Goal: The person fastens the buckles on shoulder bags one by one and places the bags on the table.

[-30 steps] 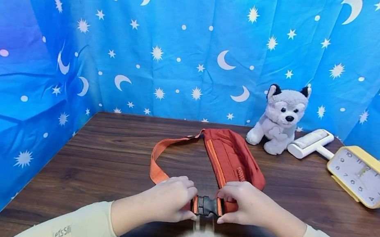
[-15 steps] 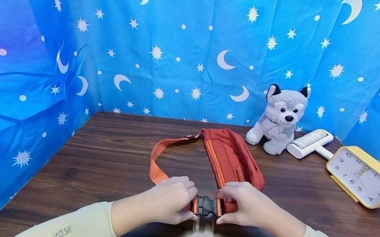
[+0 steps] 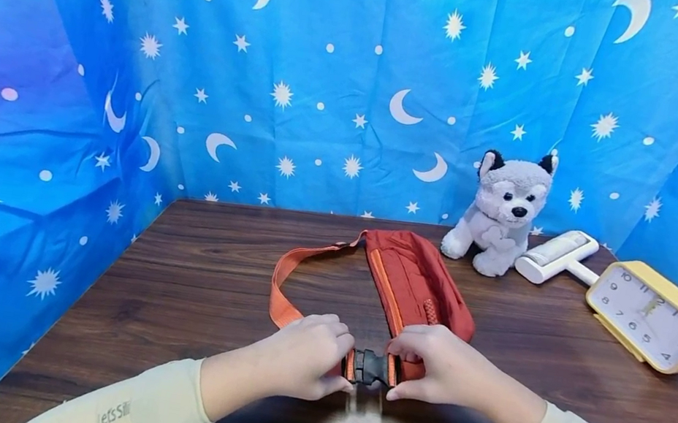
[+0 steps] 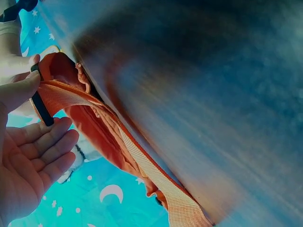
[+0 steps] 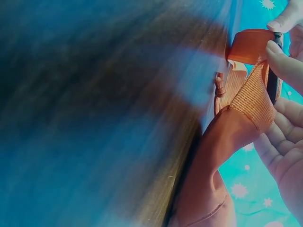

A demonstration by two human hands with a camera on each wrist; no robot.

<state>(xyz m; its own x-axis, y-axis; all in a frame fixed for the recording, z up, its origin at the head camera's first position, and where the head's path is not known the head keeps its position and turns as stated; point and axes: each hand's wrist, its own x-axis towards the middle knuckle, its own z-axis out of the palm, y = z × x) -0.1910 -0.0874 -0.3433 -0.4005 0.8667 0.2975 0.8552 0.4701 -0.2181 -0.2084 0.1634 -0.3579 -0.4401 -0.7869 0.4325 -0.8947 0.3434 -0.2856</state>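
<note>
A rust-red waist bag lies on the dark wooden table, its orange strap looping out to the left. At the front, the two halves of its black side-release buckle are joined. My left hand pinches the buckle's left end between thumb and fingers. Opposite it, my right hand pinches the right end, next to the bag's body. In the left wrist view the webbing runs through the black buckle bar. The right wrist view shows the orange webbing tab joining bag and buckle.
Behind the bag sits a grey plush husky. To its right lie a white lint roller and a tilted yellow alarm clock. A blue cloth with moons and stars hangs along the table's back and sides.
</note>
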